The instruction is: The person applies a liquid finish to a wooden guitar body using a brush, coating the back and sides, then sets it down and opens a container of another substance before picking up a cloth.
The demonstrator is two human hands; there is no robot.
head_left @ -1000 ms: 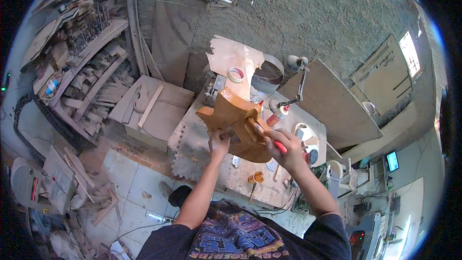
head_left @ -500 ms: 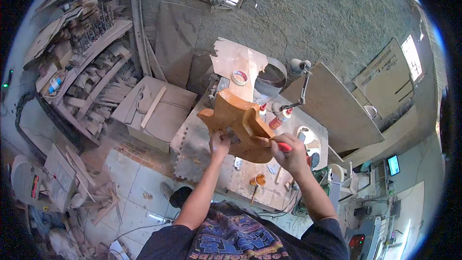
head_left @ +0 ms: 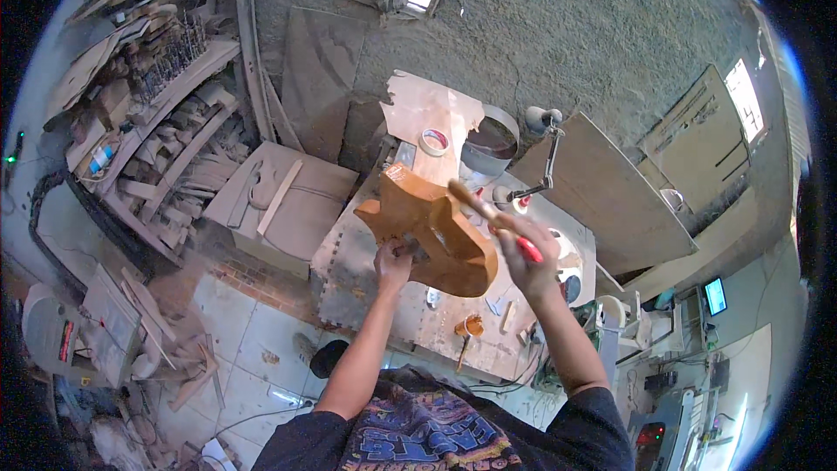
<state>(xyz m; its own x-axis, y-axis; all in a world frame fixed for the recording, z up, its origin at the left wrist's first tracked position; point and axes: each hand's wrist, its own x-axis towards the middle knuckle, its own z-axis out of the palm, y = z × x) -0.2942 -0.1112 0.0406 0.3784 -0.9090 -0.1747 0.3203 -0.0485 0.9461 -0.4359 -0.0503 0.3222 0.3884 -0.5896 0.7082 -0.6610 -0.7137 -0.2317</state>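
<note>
Pretty dusty shop, with a rough grey wall (head_left: 593, 44) across the top and shelves (head_left: 166, 118) crammed with wood offcuts upper left. Center frame there's a cluttered worktable (head_left: 436, 331): tape roll (head_left: 434, 142) toward the top, jointed lamp (head_left: 548, 157) right of center, orange-stained cup (head_left: 471, 325) near the bottom edge. Pale tiled floor (head_left: 253, 336) lower left.

The wooden body (head_left: 427, 222) is up in the middle of the frame, in front of the table. Honey-orange, kinda glossy, curvy outline with pointed horns, some carved hollows and a whitish patch at the top end. Long axis slants upper left to lower right: patchy end up-left, the broad rounded end down-right.

Left hand (head_left: 394, 267) is clamped on its lower-left side, though I can't make out every finger. Right hand (head_left: 539, 272) has its fingers wrapped round a tan tool (head_left: 475, 202) with a red handle, tip aimed up-left.
</note>
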